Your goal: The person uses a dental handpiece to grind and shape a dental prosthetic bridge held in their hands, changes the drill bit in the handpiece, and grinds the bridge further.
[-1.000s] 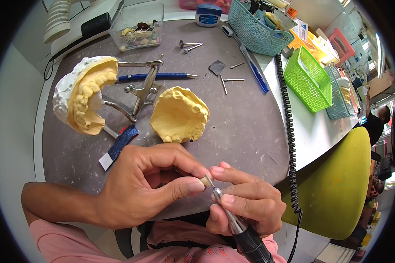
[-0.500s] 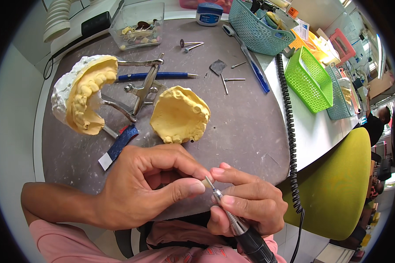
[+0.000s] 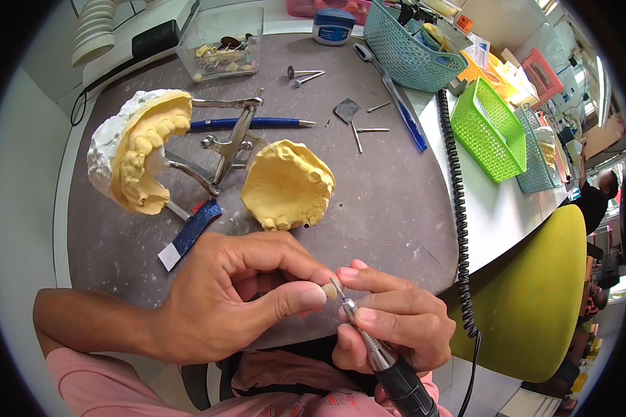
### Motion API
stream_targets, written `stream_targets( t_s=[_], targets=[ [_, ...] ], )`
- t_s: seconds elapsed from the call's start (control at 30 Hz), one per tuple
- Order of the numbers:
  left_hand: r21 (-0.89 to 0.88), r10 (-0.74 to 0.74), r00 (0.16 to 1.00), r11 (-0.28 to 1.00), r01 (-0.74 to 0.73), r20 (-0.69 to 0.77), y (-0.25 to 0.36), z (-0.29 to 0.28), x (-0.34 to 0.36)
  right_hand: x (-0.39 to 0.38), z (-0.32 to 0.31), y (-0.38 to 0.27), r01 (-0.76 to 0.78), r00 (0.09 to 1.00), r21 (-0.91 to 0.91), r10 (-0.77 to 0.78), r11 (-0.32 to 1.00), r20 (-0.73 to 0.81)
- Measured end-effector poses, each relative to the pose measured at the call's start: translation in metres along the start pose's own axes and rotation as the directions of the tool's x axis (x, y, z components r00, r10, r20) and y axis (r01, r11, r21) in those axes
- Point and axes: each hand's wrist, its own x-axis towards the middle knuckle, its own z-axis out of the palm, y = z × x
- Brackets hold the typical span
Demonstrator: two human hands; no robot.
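Observation:
Between thumb and forefinger, my left hand pinches a small cream dental crown. My right hand grips a dental handpiece like a pen, its thin bur touching or very close to the crown. Beyond my hands lies a yellow plaster dental cast with its hollow side up. Left of it, another yellow cast on a white plaster base is fixed to a metal articulator. A folded blue strip with a white end rests beside my left hand.
A blue mechanical pencil, loose burs, a grey square and a toothbrush lie on the grey mat. At the back stand a clear box, a blue jar and baskets. A coiled black cord runs down the right edge.
The bur tip and handpiece have shifted very slightly against the crown, and a bit more of the crown shows. Both hands keep their grips; the whole view has drifted slightly.

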Motion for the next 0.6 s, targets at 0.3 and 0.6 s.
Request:
stream_targets(
  t_s=[0.3,0.6],
  targets=[
    [-0.005,0.004,1.0,1.0,-0.004,0.004,-0.0001,0.0002,0.0003,0.0013,-0.0015,-0.0023,-0.011,1.0,-0.012,0.012,1.0,0.024],
    [-0.005,-0.006,1.0,1.0,0.006,0.006,-0.0003,0.0,-0.0005,0.0013,-0.0026,-0.0032,-0.011,0.999,-0.025,0.012,1.0,0.043]
  ],
)
